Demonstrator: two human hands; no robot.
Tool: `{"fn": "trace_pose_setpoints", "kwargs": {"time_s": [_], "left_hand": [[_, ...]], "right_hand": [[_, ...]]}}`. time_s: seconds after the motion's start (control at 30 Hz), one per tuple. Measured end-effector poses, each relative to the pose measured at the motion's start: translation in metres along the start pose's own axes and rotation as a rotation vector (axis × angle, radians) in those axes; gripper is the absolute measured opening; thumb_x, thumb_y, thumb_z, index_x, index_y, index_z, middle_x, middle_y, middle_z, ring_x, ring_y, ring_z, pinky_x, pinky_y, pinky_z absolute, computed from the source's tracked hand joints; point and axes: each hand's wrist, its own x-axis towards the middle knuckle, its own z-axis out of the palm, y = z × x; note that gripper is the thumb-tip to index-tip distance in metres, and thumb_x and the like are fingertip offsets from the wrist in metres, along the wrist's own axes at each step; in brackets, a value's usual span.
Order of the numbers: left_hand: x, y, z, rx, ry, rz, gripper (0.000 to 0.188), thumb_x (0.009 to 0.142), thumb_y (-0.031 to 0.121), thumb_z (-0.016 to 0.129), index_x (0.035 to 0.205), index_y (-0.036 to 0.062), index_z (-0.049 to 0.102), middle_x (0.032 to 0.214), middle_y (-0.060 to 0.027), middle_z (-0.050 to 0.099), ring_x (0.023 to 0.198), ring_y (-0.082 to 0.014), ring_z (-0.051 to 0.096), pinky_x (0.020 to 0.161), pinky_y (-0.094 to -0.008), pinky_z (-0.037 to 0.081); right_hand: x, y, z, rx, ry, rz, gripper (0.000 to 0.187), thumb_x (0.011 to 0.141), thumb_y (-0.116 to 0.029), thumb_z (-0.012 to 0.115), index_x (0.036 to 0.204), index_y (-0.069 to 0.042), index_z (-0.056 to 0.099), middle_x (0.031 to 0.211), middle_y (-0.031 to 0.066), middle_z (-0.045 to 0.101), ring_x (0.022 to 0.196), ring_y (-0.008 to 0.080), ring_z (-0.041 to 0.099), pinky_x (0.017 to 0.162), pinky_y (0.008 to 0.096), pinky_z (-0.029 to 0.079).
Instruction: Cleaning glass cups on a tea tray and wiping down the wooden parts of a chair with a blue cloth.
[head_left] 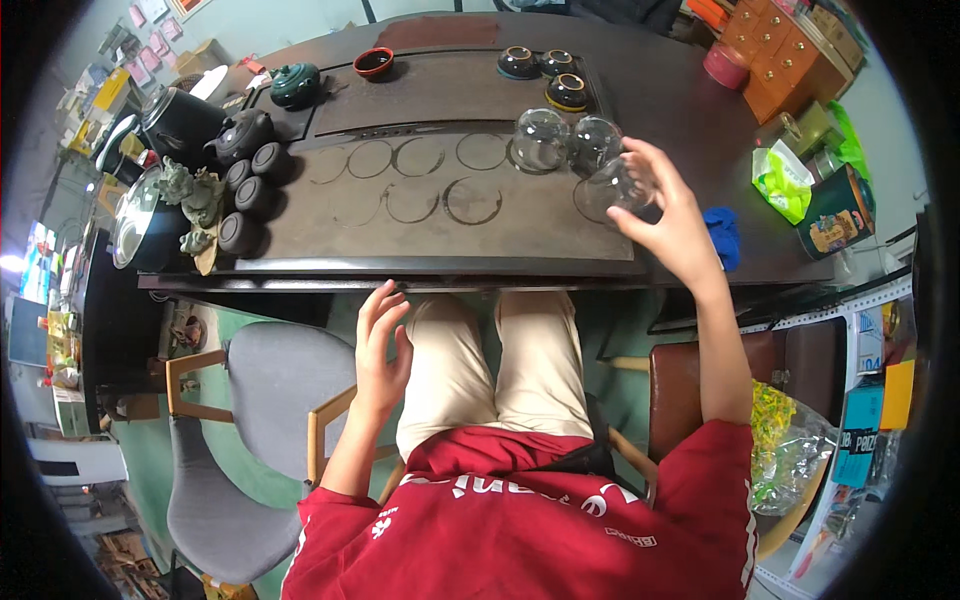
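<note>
My right hand (668,205) is at the right end of the brown tea tray (400,235), thumb and fingers curved around a clear glass cup (600,193). Just beyond it stand two more clear glass cups, one in the middle (595,145) and another to its left (541,140). My left hand (383,345) is raised over my lap, near the table's front edge, fingers apart and holding nothing. Wet-looking ring marks (473,202) dot the tray surface left of the glasses.
Three dark glazed cups (567,92) stand upside down at the tray's far right; a red-rimmed cup (374,64) sits farther left. Dark clay cups (256,195), a teapot (240,135), figurines (200,195) and a kettle (180,120) crowd the left. A blue cloth (722,238) lies right.
</note>
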Motion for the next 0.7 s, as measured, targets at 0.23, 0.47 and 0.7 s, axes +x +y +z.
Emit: {"fn": "trace_pose_setpoints", "kwargs": {"time_s": [0.23,0.47,0.7], "left_hand": [[0.003,0.002,0.009,-0.023,-0.010,0.030,0.045,0.074,-0.019,0.049,0.114,0.0020,0.052,0.131,-0.0196,0.043,0.110,-0.0324,0.056,0.092,-0.0384,0.047],[-0.001,-0.001,0.006,-0.027,0.002,-0.019,0.048,0.073,-0.018,0.046,0.115,0.0033,0.052,0.131,-0.0195,0.044,0.112,-0.0316,0.055,0.094,-0.0386,0.044],[-0.001,0.000,0.008,-0.036,0.002,-0.011,0.049,0.072,-0.019,0.046,0.115,0.0034,0.052,0.132,-0.0193,0.044,0.112,-0.0312,0.054,0.094,-0.0387,0.043]], "right_hand": [[0.001,-0.008,0.011,-0.024,-0.022,-0.018,0.065,0.072,-0.006,0.073,0.130,-0.007,0.044,0.122,0.0138,0.053,0.113,0.0241,0.054,0.097,0.0347,0.043],[0.000,-0.005,0.015,-0.295,0.018,-0.120,0.056,0.067,-0.009,0.077,0.118,-0.005,0.052,0.118,0.0132,0.055,0.110,0.0284,0.052,0.095,0.0364,0.043],[-0.003,-0.006,0.025,-0.268,0.126,-0.101,0.053,0.068,-0.011,0.077,0.116,-0.005,0.054,0.115,0.0135,0.050,0.108,0.0298,0.052,0.094,0.0375,0.042]]}}
